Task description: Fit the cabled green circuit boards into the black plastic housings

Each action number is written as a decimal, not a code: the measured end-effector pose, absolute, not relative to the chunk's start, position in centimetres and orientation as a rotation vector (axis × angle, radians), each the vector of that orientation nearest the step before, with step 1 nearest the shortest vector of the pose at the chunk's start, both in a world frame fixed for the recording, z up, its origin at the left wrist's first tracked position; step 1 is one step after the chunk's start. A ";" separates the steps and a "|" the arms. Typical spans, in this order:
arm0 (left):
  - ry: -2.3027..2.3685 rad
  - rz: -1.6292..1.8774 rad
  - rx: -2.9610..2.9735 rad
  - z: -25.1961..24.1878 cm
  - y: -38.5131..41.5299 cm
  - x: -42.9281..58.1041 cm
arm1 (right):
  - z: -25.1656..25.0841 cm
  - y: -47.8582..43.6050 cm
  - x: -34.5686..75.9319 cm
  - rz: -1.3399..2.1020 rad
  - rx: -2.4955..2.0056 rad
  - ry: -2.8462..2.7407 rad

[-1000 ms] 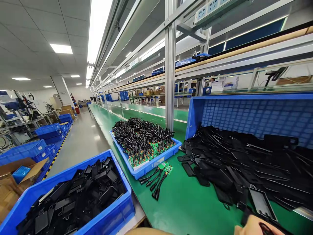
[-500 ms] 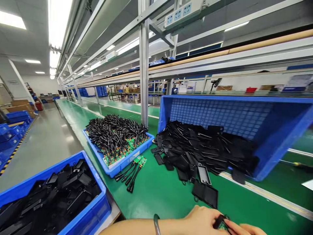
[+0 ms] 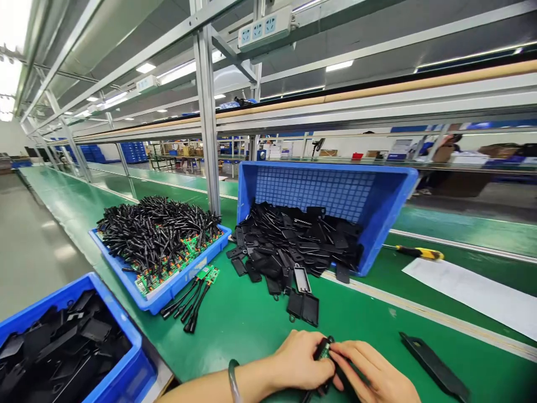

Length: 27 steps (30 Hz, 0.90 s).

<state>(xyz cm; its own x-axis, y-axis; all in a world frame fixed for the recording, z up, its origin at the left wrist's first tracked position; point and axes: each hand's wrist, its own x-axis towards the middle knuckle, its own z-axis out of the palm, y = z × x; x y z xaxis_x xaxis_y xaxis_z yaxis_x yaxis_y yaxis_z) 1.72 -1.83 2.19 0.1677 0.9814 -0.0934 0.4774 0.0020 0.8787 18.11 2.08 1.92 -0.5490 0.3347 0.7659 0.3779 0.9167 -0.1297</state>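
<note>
Low in the frame, my left hand (image 3: 300, 361) and my right hand (image 3: 375, 372) meet over the green bench. Both pinch one small part (image 3: 325, 348): a green circuit board with a black piece around it. My left wrist wears a dark bangle (image 3: 232, 380). Just beyond my hands lie loose black plastic covers (image 3: 302, 305). They spill from a tipped blue crate (image 3: 377, 224) full of the same black covers.
A shallow blue tray (image 3: 168, 288) heaped with cabled green boards sits at the left, with a few cabled boards (image 3: 197, 291) lying beside it. A blue bin of black shells (image 3: 126, 358) stands at bottom left. A long black cover (image 3: 434, 366), white paper (image 3: 474, 294) and a yellow-handled screwdriver (image 3: 419, 253) lie at right.
The view has swung right and down. My hands have come up into view and closed together on the small board part. The paper and the screwdriver now show at right.
</note>
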 end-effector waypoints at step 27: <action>1.125 0.906 1.130 1.6 -0.4 1.7 | 4.5 16.1 24.3 0.099 -1.981 -2.147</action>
